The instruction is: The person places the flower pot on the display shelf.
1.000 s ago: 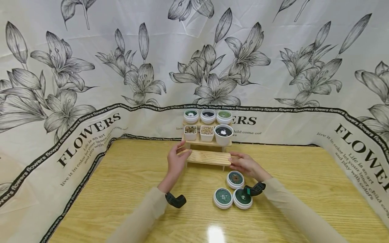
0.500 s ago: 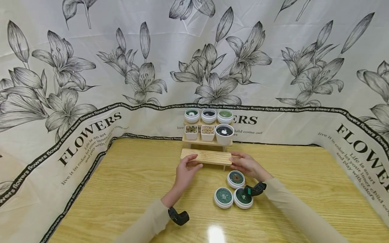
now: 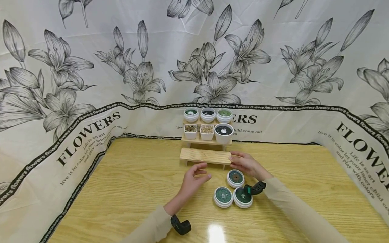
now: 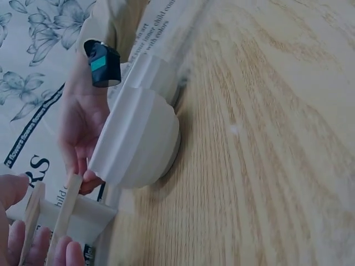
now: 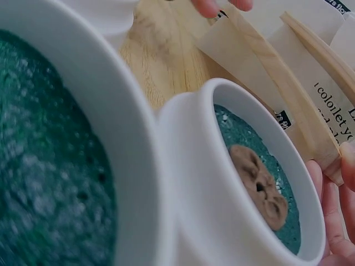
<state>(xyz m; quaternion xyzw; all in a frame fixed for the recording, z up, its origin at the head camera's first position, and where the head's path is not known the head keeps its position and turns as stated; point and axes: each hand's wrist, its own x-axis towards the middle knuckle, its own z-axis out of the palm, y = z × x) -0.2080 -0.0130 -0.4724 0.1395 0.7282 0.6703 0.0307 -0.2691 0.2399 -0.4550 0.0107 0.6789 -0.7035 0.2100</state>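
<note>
A low wooden step of a stand [image 3: 205,156] sits in the middle of the table on short pale legs. My right hand [image 3: 247,165] pinches its right end; in the right wrist view, thumb and fingers lie on either side of the wood [image 5: 288,88]. Just in front of the step, my left hand [image 3: 192,184] is held off the wood, fingers loosely bent, nothing in it. Between the arms stand three round white pots: one with a brown piece on teal filling [image 3: 235,178], one lighter green [image 3: 223,196], and one dark green [image 3: 242,196], partly behind the right wrist camera.
Behind the low step rise two higher wooden tiers [image 3: 194,139]. The upper one bears three round white pots [image 3: 208,115]; the lower bears two square pots of pebbles [image 3: 207,133] and a larger dark-filled pot [image 3: 224,134]. A flower-printed cloth [image 3: 146,81] hangs behind the table.
My left hand has left the step's left end and moved right and toward me, in front of the step. My right hand has stayed at the right end.
</note>
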